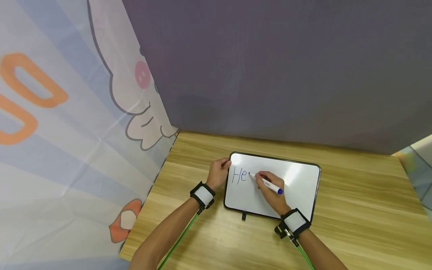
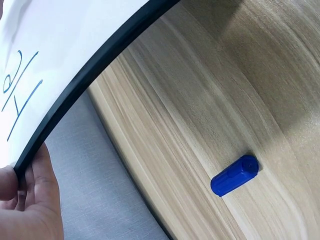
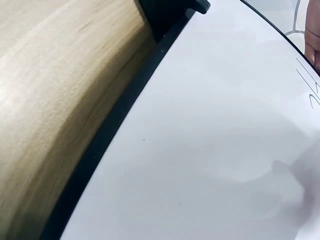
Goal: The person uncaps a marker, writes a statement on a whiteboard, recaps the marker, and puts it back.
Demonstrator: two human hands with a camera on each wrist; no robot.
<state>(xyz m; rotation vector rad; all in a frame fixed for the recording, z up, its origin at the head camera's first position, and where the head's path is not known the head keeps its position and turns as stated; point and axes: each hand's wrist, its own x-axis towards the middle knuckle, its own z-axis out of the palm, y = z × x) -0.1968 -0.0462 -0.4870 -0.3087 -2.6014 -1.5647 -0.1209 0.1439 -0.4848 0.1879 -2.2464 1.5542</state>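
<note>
A small whiteboard (image 1: pixel 270 202) with a black frame bears the blue letters "He" (image 1: pixel 239 174) near its upper left. My left hand (image 1: pixel 218 172) grips the board's left edge, and the left wrist view shows the thumb on the front and the fingers (image 2: pixel 44 180) behind. Over the board's face, my right hand (image 1: pixel 272 187) pinches a white marker (image 1: pixel 269 185) with a blue end. Its dark tip is just right of the "e"; whether it touches the surface I cannot tell. A blue marker cap (image 2: pixel 235 175) lies on the wooden table in the left wrist view.
The board stands over a wood-grain table (image 1: pixel 357 210), with a black tab (image 1: pixel 243 216) at its lower edge. A grey panel (image 1: pixel 270 75) rises behind the table. On the left hangs a printed cartoon sheet (image 1: pixel 84 168). Green cables (image 1: pixel 180 238) run from both wrist straps.
</note>
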